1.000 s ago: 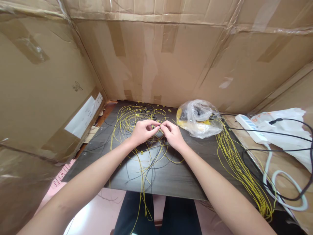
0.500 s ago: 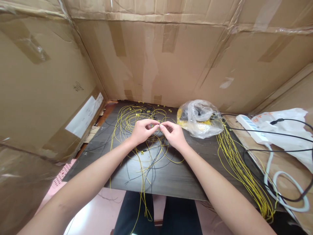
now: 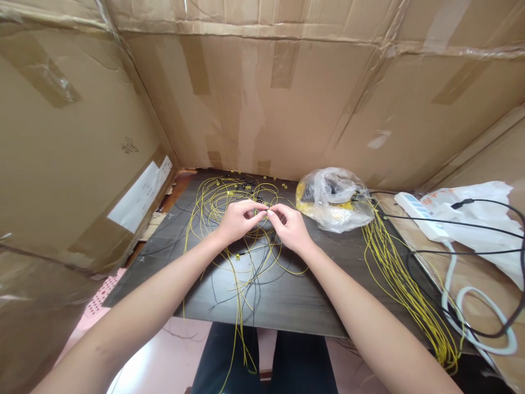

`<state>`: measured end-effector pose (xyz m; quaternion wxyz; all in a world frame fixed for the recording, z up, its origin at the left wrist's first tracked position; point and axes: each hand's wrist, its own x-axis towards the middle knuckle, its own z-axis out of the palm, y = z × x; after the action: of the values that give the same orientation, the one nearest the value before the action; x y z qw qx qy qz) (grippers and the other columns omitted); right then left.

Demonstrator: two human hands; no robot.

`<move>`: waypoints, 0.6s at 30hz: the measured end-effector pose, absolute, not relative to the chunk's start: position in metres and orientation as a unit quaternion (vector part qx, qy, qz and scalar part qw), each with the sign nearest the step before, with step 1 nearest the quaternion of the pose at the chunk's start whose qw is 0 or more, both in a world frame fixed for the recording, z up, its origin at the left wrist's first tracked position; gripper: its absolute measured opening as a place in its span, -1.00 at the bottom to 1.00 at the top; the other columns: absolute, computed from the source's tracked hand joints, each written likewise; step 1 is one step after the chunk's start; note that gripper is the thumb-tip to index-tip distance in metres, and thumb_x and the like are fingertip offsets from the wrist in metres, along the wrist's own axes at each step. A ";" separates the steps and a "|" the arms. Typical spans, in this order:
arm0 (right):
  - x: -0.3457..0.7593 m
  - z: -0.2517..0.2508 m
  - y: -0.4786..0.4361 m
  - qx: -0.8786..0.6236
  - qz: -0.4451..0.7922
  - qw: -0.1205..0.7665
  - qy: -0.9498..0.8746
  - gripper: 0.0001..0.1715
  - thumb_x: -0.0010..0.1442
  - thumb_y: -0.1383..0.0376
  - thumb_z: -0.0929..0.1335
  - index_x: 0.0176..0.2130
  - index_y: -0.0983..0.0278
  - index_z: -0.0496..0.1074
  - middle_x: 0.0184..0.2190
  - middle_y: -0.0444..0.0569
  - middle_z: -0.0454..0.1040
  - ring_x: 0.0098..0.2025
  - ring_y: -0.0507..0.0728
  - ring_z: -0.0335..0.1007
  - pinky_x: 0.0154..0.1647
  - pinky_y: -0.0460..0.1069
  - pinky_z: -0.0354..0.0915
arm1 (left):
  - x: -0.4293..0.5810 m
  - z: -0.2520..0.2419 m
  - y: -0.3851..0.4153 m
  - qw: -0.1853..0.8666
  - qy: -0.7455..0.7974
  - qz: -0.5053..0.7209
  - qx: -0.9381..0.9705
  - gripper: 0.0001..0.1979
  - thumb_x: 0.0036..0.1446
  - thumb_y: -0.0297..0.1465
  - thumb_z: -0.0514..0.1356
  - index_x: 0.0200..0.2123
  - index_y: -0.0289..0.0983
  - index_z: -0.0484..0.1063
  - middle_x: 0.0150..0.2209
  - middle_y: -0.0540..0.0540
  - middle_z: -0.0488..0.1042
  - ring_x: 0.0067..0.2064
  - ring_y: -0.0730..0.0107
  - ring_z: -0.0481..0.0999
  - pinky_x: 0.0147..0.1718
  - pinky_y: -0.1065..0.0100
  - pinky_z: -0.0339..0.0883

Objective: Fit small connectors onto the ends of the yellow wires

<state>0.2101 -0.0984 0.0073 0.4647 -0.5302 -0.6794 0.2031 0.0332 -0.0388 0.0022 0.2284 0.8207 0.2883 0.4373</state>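
While left hand (image 3: 240,221) and right hand (image 3: 292,227) pinch, thin yellow wire (image 3: 268,210)

Bare tabletop (image 3: 315,298) open near my edge on either side of my wrists, tangle of yellow and black wires (image 3: 213,202) spread under and beyond my fingers (image 3: 255,212), plastic bag (image 3: 334,200) blocking my right, yellow wire bundle (image 3: 394,268) and black cables (image 3: 451,225) past it, cardboard walls (image 3: 287,109) closing back and left.
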 end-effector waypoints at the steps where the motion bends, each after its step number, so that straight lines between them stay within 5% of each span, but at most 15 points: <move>1: 0.210 0.007 -0.098 -0.529 0.203 0.463 -0.682 -0.69 0.32 0.11 0.28 -0.33 0.24 0.46 -0.45 -0.06 0.47 -0.46 0.08 0.30 -0.39 -0.02 0.22 | 0.033 0.002 -0.039 0.225 0.287 0.438 0.822 -0.86 0.23 -0.35 0.30 -0.21 -0.25 0.65 -0.31 -0.07 0.64 -0.52 0.55 0.38 -0.48 0.45 0.28; 18: 0.209 -0.002 -0.093 -0.513 0.312 0.476 -0.643 -0.53 0.36 -0.03 0.20 -0.41 0.22 0.32 -0.54 -0.16 0.29 -0.47 0.06 0.23 -0.43 -0.06 0.18 | 0.032 0.003 -0.040 0.167 0.257 0.438 0.845 -0.87 0.26 -0.41 0.28 -0.16 -0.27 0.62 -0.28 -0.08 0.64 -0.49 0.54 0.43 -0.42 0.44 0.36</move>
<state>0.2085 -0.0931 -0.0023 0.4759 -0.5132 -0.6427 0.3116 0.0324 -0.0404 0.0033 0.1665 0.8453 0.2565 0.4381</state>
